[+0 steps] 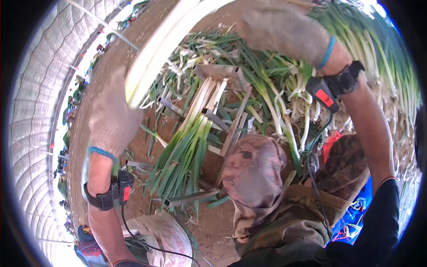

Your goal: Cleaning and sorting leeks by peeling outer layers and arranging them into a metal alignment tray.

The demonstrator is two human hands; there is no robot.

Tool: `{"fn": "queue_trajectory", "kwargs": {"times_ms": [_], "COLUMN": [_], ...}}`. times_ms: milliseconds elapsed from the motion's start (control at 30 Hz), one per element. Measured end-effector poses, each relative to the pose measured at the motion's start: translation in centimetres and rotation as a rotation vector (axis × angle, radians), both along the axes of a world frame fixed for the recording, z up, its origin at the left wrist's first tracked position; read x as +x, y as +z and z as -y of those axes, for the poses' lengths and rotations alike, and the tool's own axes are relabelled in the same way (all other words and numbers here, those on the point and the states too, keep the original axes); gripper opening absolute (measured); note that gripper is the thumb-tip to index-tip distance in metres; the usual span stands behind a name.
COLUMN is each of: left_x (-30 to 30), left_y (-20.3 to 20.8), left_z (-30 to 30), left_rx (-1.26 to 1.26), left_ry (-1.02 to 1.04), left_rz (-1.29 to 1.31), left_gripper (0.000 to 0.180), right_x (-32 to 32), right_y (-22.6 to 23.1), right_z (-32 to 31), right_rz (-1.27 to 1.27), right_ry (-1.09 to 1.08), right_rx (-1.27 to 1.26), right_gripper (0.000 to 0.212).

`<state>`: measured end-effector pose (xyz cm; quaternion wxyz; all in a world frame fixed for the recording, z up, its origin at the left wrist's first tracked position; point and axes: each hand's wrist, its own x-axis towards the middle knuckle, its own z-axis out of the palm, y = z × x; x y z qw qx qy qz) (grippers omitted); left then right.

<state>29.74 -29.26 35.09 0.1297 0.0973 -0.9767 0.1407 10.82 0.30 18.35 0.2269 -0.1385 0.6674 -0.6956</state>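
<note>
My left hand point(113, 118), in a pale knit glove, grips the lower end of a thick white green onion stalk point(155, 49). That stalk slants up and right, close to the camera, and runs out of view at the top. My right hand point(284, 33), gloved too, is raised at the upper right; motion smears its fingers, so I cannot make out their pose. Between and below the hands, a bunch of green onions point(195, 118) lies across a metal frame point(215, 116), roots toward a plate at its far end and green leaves toward me.
Loose green onions point(278, 104) and torn leaves litter the soil around the frame. A large heap of green onions point(369, 49) lines the right side. My camouflage-covered knee point(253, 164) is beside the frame. A white sack point(162, 236) sits at the lower left; cables hang from both wrist devices.
</note>
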Motion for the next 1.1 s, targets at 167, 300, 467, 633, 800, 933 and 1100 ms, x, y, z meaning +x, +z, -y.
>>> {"fn": "queue_trajectory", "kwargs": {"times_ms": [167, 300, 467, 633, 800, 933, 1100], "left_x": [-1.6, -4.6, -9.2, -12.3, -14.5, -12.7, -12.6], "left_y": [-14.1, -24.0, -32.1, -44.2, -48.5, -48.9, -47.8], "left_z": [12.1, 13.0, 9.9, 7.6, 4.9, 4.5, 6.8], "left_rx": [0.547, 0.696, 0.891, 0.882, 0.730, 0.390, -0.084], "left_ry": [0.103, 0.166, 0.226, 0.034, -0.096, -0.228, -0.265], "left_rz": [0.399, 0.648, 0.652, 0.611, 0.705, 0.559, 0.237], "left_gripper": [0.077, 0.086, 0.091, 0.074, 0.066, 0.061, 0.056], "right_x": [-5.6, -7.2, -8.2, -8.2, -9.8, -8.8, -9.6], "right_y": [-9.8, -19.4, -27.4, -29.2, -37.9, -36.8, -38.1], "right_z": [0.3, 0.5, 8.2, 17.7, 21.8, 22.0, 20.6], "right_rz": [0.294, 0.449, 0.439, 0.668, 0.717, 0.911, 0.869], "right_ry": [0.043, 0.274, 0.455, 0.115, -0.238, -0.249, -0.240], "right_rx": [0.008, -0.185, -0.205, -0.367, -0.156, -0.379, -0.331], "right_gripper": [0.032, 0.038, 0.049, 0.054, 0.045, 0.037, 0.045]}}
